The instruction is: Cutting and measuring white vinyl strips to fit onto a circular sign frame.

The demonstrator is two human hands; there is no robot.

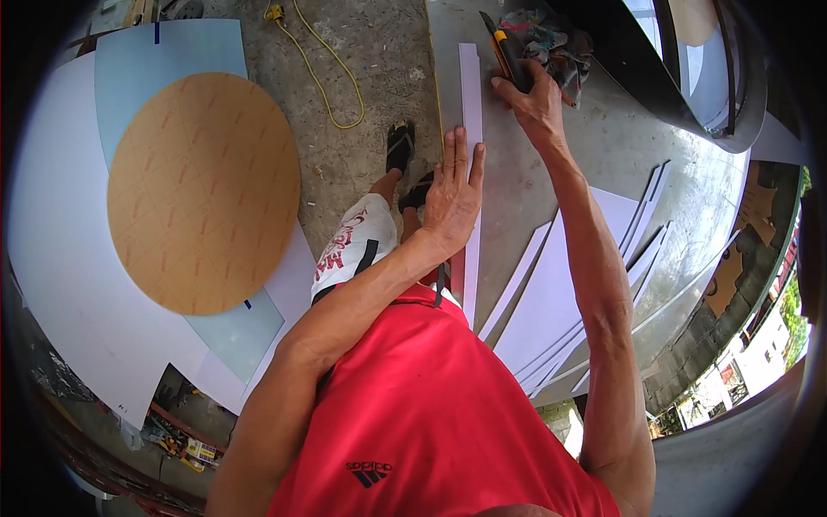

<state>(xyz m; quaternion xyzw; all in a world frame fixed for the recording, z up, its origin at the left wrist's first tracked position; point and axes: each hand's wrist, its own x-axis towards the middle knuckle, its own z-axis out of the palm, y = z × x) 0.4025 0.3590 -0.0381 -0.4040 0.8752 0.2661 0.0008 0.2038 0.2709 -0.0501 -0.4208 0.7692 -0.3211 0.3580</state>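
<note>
My left hand lies with its fingers stretched out on long white strips along the table's left edge. It presses from above and grips nothing. Farther up the table, my right hand is closed around a black and yellow utility knife. The knife's tip points away from me, and its blade end lies to the left of a crumpled, multicoloured rag. A gap separates the knife from the strips.
White sheets and cut strips lie on the grey metal table. A large curved dark band stands at the far right. Left of me, a brown paper-covered disc rests on white and pale blue sheets. A yellow cord lies on the floor.
</note>
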